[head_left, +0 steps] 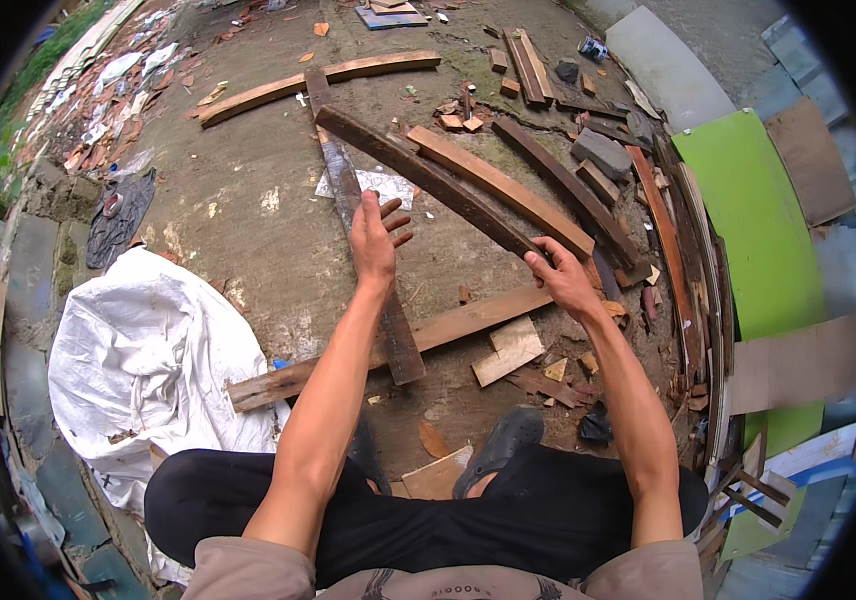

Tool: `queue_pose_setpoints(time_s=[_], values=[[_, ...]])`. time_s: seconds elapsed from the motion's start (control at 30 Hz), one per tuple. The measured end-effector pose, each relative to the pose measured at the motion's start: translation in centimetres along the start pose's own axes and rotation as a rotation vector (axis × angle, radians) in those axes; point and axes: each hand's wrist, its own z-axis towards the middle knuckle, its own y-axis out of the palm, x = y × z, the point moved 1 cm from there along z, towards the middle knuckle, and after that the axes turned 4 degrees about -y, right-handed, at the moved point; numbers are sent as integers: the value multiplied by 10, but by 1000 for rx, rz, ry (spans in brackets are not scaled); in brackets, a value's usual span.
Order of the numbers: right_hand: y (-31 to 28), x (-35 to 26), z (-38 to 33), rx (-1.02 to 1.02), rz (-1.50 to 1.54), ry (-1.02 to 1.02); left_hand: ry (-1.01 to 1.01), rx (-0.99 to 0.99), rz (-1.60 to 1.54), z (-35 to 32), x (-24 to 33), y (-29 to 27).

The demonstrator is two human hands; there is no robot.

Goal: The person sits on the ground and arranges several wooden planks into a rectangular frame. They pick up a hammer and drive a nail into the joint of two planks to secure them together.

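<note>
My right hand (560, 275) grips the near end of a dark wooden beam (428, 180), which slants up to the far left. Fingers apart and holding nothing, my left hand (376, 235) is over a dark plank (340, 165) that runs away from me. That plank lies across a brown board (468, 318) near my feet and reaches a curved-looking wooden batten (318, 82) at its far end. Just beyond the held beam lies a lighter wooden beam (503, 187). Whether my left hand touches the plank beneath it, I cannot tell.
A white sack (153, 350) lies at my left, with a black plastic sheet (120, 215) beyond it. More dark timber (573, 195) and a grey block (603, 155) lie at the right. Further right stands a green panel (753, 215). Wood offcuts (510, 350) lie by my shoes.
</note>
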Motion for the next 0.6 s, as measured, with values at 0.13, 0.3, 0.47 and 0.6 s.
queue_pose_setpoints(time_s=[0.13,0.3,0.47,0.6], values=[[-24,-52,-16,-14,-261,-205,115,-10,-63,-10,32,29],[-62,-91,-39,84,-389,-166,-53,-23,-311,-8,18,51],[-85,-89,-59,96,-243,18,-154,-134,-532,-6,2,66],[-93,-83,-68,36,138,67,-171,-95,-465,-7,-2,69]])
